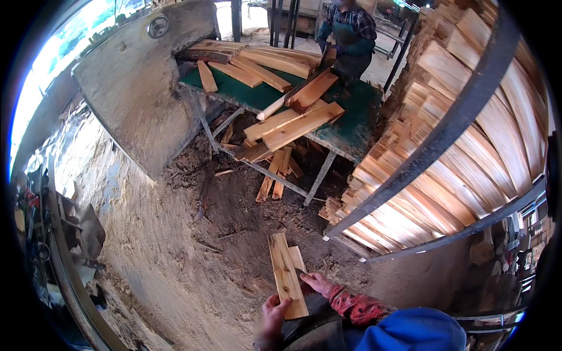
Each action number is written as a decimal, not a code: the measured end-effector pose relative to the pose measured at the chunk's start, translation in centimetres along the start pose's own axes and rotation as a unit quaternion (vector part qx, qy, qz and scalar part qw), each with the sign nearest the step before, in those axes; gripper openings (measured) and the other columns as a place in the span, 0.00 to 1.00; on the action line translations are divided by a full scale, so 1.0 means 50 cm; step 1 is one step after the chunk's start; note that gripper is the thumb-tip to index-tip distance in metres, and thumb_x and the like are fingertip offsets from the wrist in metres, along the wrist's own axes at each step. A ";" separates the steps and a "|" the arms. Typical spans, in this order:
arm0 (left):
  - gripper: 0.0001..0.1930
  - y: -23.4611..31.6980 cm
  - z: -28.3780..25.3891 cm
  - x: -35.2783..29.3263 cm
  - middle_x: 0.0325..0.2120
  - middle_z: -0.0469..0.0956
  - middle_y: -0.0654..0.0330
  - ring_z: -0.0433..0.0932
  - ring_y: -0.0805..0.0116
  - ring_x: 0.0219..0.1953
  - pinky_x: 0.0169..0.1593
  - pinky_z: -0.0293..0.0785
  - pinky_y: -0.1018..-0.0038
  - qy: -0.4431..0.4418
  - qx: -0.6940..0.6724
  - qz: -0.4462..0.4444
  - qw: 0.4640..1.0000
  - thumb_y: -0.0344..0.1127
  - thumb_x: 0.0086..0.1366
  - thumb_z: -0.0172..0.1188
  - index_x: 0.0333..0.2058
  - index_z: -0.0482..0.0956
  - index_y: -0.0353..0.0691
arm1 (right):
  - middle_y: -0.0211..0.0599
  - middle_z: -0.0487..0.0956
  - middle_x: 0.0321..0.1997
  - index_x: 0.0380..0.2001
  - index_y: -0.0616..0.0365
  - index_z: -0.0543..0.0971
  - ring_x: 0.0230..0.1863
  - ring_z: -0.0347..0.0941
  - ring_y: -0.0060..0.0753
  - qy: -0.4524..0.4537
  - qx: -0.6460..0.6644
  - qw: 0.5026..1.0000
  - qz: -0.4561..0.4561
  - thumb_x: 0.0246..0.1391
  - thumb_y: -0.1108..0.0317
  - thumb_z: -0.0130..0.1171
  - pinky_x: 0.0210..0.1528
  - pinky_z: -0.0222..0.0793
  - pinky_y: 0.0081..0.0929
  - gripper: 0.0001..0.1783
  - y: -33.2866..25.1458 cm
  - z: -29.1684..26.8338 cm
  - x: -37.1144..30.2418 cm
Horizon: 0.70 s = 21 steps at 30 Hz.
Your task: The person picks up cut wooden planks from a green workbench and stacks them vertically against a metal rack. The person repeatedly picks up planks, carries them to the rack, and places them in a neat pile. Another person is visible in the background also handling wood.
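Note:
Low in front of me, a pale wooden board with knots slants away from my body. My left hand is closed on its near left edge, thumb over the top face. A second, lighter board shows partly behind it on the right; the first board hides the rest. At the right side of the two boards, my right hand is closed round the edge of the lighter board. By its fingertips is a small dark shape that I cannot make out.
A green-topped metal table bears several loose boards, some overhanging its near edge. A co-worker stands behind it. On the right rises a tall wood stack within a metal frame. A big panel stands left.

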<state>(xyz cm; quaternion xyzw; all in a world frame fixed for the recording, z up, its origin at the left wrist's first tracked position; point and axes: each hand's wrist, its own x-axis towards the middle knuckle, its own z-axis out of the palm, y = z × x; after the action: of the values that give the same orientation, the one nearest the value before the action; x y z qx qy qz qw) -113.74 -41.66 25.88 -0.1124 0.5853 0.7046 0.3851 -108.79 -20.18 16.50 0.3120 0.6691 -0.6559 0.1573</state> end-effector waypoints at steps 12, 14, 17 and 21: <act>0.14 0.294 -0.136 0.267 0.33 0.82 0.61 0.79 0.75 0.33 0.40 0.75 0.77 0.123 0.008 0.053 0.991 0.28 0.59 0.62 0.43 0.78 0.30 | 0.36 0.80 0.40 0.49 0.59 0.72 0.40 0.79 0.31 0.118 0.277 0.953 -0.038 0.63 0.51 0.54 0.40 0.78 0.29 0.23 -0.480 -0.149 0.374; 0.14 0.355 -0.140 0.300 0.32 0.81 0.61 0.78 0.75 0.32 0.39 0.74 0.77 0.132 0.022 0.049 0.990 0.29 0.58 0.64 0.43 0.78 0.30 | 0.38 0.79 0.44 0.52 0.58 0.71 0.44 0.79 0.34 0.148 0.343 0.924 -0.088 0.62 0.51 0.56 0.43 0.78 0.31 0.24 -0.542 -0.183 0.454; 0.15 0.423 -0.155 0.352 0.33 0.80 0.61 0.77 0.75 0.33 0.39 0.74 0.77 0.145 0.001 0.051 0.988 0.28 0.59 0.62 0.45 0.78 0.31 | 0.34 0.79 0.46 0.52 0.51 0.72 0.45 0.78 0.32 0.112 0.457 0.866 -0.168 0.59 0.51 0.60 0.44 0.76 0.33 0.23 -0.634 -0.208 0.547; 0.12 0.462 -0.212 0.435 0.34 0.79 0.63 0.76 0.74 0.33 0.38 0.75 0.76 0.129 -0.002 0.040 0.991 0.26 0.62 0.60 0.45 0.79 0.33 | 0.24 0.81 0.39 0.41 0.49 0.76 0.34 0.76 0.19 0.273 0.453 0.842 -0.111 0.55 0.61 0.66 0.29 0.72 0.21 0.13 -0.687 -0.224 0.601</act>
<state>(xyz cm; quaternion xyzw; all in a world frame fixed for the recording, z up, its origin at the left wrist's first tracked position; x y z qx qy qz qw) -147.15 -42.80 26.63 -0.1794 0.6328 0.7003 0.2774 -150.69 -1.02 25.66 0.4385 0.3438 -0.7872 -0.2641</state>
